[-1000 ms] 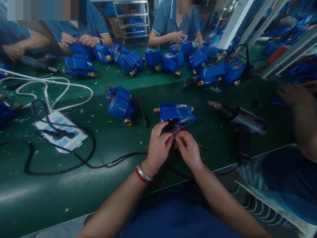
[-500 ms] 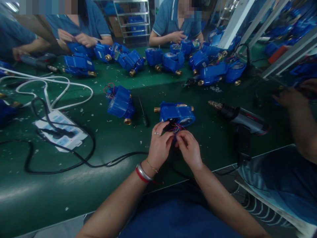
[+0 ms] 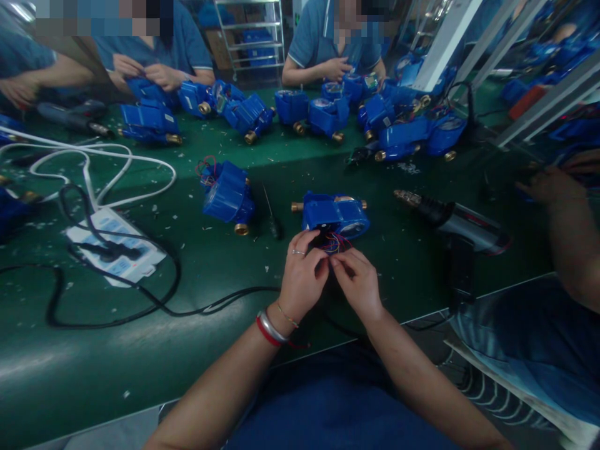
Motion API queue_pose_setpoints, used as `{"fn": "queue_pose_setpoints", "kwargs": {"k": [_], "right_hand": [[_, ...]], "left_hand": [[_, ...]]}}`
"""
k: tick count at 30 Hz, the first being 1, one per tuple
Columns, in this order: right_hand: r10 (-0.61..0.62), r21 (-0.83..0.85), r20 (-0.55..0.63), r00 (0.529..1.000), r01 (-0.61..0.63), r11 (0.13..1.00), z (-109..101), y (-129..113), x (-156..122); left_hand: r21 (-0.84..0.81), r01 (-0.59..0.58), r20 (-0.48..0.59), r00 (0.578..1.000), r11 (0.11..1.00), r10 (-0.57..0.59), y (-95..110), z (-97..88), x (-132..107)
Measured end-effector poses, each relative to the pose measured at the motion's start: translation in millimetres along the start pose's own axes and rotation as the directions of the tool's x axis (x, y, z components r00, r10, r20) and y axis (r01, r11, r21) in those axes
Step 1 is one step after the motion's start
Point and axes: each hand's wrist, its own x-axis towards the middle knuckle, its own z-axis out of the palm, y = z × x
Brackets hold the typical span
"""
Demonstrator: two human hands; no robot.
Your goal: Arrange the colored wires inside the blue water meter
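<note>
A blue water meter [image 3: 335, 212] with brass pipe ends lies on the green bench in front of me. Thin coloured wires [image 3: 337, 242] come out of its near side. My left hand [image 3: 304, 269] is closed in a pinch at these wires, its index finger close to the meter's housing. Opposite it, my right hand [image 3: 359, 281] pinches the wires too, fingertips nearly touching the left ones. The wire ends between the fingertips are too small to make out. Left of the meter lies a thin screwdriver [image 3: 272, 219], and beyond it another blue meter [image 3: 228, 194] with red wires.
A heat gun [image 3: 454, 228] lies at right, its nozzle towards the meter. A white power strip [image 3: 115, 247] with black and white cables spreads over the left. More blue meters [image 3: 248, 115] line the far side, where co-workers sit. A co-worker's arm [image 3: 562, 206] is at right.
My fingertips have come closer together at the wires, the right hand shifting slightly left. The meter stays where it was. At far left, a co-worker's hand has drawn back from a heat gun.
</note>
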Motion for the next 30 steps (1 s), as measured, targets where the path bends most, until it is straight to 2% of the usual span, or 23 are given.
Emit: {"fn": "queue_pose_setpoints", "kwargs": {"k": [11,22,30], "right_hand": [[-0.034,0.001,0.013,0.999,0.034,0.999,3,-2,-1],[-0.036,0.029,-0.006,0.999,0.036,0.999,-2,-2,-2],[-0.036,0.012,-0.025,0.999,0.036,0.999,-3,1,-3]], "left_hand": [[-0.027,0.010,-0.019,1.000,1.000,-0.011,-1,2.6,-1],[-0.082,-0.003,-0.065,0.998,0.997,-0.002,-14,1.4,2],[-0.030,-0.037,-0.006,0.999,0.999,0.037,-6,1.2,0]]}}
